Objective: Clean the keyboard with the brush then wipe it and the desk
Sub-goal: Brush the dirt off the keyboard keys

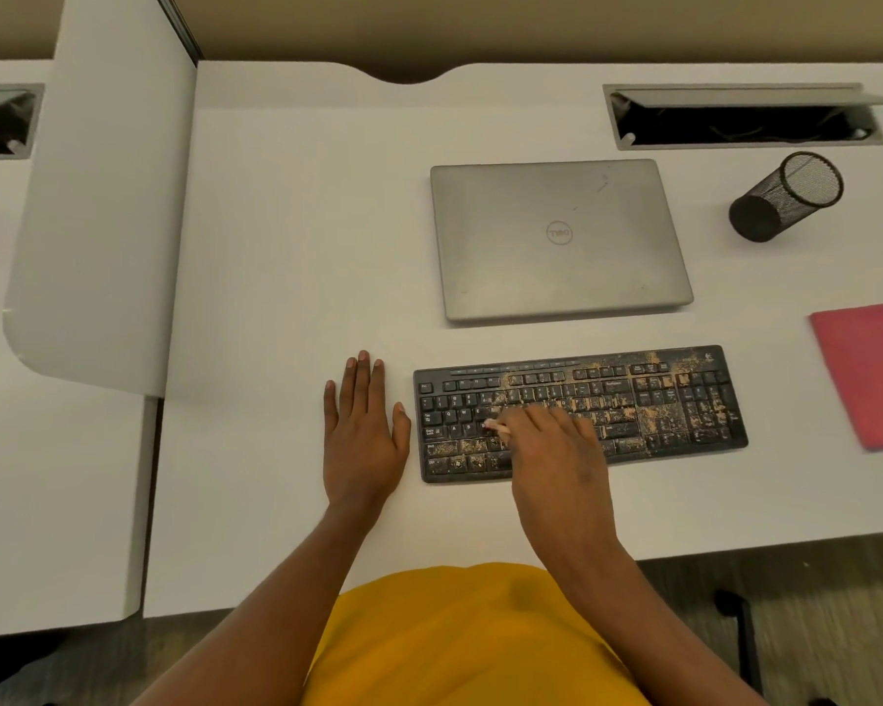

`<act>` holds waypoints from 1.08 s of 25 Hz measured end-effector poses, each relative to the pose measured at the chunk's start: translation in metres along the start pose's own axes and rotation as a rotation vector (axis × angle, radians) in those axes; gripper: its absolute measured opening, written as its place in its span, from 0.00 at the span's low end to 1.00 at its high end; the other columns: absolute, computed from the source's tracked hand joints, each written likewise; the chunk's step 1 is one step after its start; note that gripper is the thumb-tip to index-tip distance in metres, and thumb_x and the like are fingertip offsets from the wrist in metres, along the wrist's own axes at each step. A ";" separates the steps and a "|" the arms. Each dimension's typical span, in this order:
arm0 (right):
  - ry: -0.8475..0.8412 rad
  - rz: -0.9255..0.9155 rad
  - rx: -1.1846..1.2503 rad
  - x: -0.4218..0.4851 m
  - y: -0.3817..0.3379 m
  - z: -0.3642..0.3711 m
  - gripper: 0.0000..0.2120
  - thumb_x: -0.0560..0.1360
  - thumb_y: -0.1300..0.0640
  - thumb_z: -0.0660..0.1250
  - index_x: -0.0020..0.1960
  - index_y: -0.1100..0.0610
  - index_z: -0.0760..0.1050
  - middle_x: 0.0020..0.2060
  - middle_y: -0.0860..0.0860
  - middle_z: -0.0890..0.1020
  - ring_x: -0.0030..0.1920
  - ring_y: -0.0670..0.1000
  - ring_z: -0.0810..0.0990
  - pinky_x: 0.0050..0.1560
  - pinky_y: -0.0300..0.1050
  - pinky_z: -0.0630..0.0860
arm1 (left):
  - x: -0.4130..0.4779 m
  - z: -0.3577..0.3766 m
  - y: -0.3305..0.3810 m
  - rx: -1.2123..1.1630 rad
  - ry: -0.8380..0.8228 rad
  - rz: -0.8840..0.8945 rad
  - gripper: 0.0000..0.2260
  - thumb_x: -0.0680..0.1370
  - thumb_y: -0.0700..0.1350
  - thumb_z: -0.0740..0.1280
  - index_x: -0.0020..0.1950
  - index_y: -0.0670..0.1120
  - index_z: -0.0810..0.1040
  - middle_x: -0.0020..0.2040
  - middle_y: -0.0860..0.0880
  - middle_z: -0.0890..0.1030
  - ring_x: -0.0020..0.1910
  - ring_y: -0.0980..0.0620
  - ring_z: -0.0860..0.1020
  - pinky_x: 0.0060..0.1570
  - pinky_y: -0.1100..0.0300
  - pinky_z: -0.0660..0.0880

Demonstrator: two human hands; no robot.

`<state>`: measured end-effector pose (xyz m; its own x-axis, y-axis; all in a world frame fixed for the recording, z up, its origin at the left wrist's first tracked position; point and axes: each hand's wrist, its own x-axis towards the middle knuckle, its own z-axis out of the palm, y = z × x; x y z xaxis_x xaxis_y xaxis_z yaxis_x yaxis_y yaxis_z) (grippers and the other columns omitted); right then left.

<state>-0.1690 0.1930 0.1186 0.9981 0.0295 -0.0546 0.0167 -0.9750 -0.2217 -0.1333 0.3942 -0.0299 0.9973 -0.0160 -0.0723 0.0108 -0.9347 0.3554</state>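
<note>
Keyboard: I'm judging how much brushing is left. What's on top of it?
Tan crumbs cover most of the keyboard, thickest at right. The right hand holds a brush over the left-middle keys; keys beneath the hand are hidden.

The person wears a yellow shirt (470, 639) at 6 o'clock, plain with a small darker patch near its top. The left arm (276, 578) at 7 o'clock and right arm (633, 603) at 5 o'clock are bare down to the left hand (363, 435) and right hand (556, 450)
</note>
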 end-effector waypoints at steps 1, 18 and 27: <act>0.007 -0.038 0.021 -0.001 -0.005 -0.001 0.10 0.77 0.62 0.70 0.54 0.49 0.78 0.44 0.45 0.80 0.45 0.48 0.77 0.46 0.47 0.73 | 0.000 0.001 0.000 0.000 -0.003 -0.003 0.30 0.87 0.54 0.51 0.87 0.45 0.51 0.87 0.47 0.48 0.85 0.53 0.43 0.84 0.45 0.47; -0.032 -0.118 0.005 0.001 -0.021 0.001 0.17 0.69 0.66 0.76 0.51 0.49 0.78 0.42 0.45 0.81 0.44 0.48 0.79 0.48 0.46 0.75 | 0.000 0.003 -0.001 0.009 -0.005 -0.005 0.30 0.87 0.54 0.52 0.87 0.46 0.49 0.87 0.48 0.47 0.85 0.53 0.42 0.84 0.45 0.46; -0.080 -0.123 -0.006 0.009 -0.026 0.001 0.10 0.70 0.60 0.76 0.45 0.50 0.78 0.37 0.45 0.81 0.38 0.47 0.78 0.41 0.44 0.74 | -0.001 0.003 0.000 0.013 0.000 -0.008 0.30 0.87 0.54 0.52 0.87 0.46 0.50 0.87 0.48 0.47 0.85 0.54 0.41 0.84 0.46 0.45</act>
<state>-0.1603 0.2194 0.1227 0.9806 0.1658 -0.1049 0.1388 -0.9642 -0.2261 -0.1341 0.3933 -0.0323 0.9971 -0.0088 -0.0749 0.0175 -0.9394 0.3423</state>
